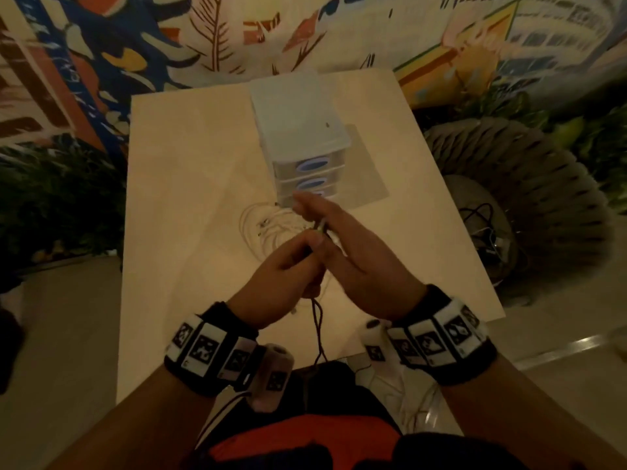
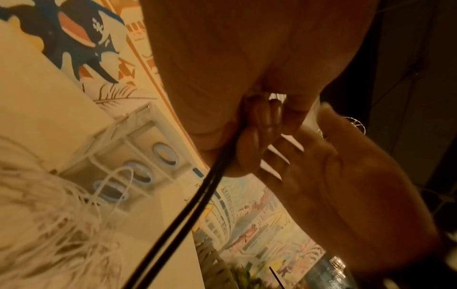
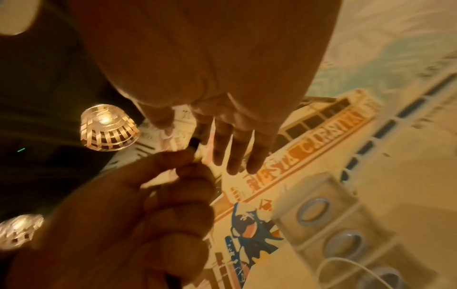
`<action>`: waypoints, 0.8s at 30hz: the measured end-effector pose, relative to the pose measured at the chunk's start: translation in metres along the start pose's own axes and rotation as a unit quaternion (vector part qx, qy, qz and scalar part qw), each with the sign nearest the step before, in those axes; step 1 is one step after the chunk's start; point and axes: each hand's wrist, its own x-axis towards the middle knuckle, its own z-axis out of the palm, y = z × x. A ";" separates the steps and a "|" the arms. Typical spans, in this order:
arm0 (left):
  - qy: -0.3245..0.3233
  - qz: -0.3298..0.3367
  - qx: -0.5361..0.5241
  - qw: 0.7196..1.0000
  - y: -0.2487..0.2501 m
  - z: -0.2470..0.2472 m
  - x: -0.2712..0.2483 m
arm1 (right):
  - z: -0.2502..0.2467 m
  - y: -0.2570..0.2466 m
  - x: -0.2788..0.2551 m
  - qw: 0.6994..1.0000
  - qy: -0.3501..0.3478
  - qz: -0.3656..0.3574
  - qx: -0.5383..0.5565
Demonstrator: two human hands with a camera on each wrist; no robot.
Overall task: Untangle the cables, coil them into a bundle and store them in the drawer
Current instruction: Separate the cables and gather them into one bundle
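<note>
Both hands meet over the middle of the pale table (image 1: pixel 190 157). My left hand (image 1: pixel 285 269) is curled and grips a doubled dark cable (image 1: pixel 319 334), which hangs from it toward my lap. The left wrist view shows its fingers (image 2: pixel 254 136) wrapped round that black cable (image 2: pixel 188 207). My right hand (image 1: pixel 342 239) is held flat, fingers straight and pointing at the drawers, palm against the left hand. The cable's dark plug (image 3: pixel 194 143) sticks up from the left fingertips beside the right index finger (image 3: pixel 205 129). A loose tangle of white cables (image 1: pixel 268 228) lies on the table behind the hands.
A small white plastic drawer unit (image 1: pixel 298 130) with three shut drawers and blue oval handles stands on the table just beyond the hands. A woven chair (image 1: pixel 529 205) holding dark cables is to the right. A patterned wall hanging (image 1: pixel 237 35) is behind the table.
</note>
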 end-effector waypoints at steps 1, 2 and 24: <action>0.005 -0.008 0.007 1.000 -0.004 0.000 -0.001 | 0.007 0.000 0.004 1.000 -0.007 0.002 -0.011; 0.011 -0.014 0.020 1.000 -0.007 -0.002 -0.002 | 0.013 0.002 0.006 1.000 -0.006 0.000 -0.020; 0.060 -0.075 0.239 0.966 -0.053 -0.030 0.001 | 0.026 0.214 0.026 0.896 0.020 0.383 -0.223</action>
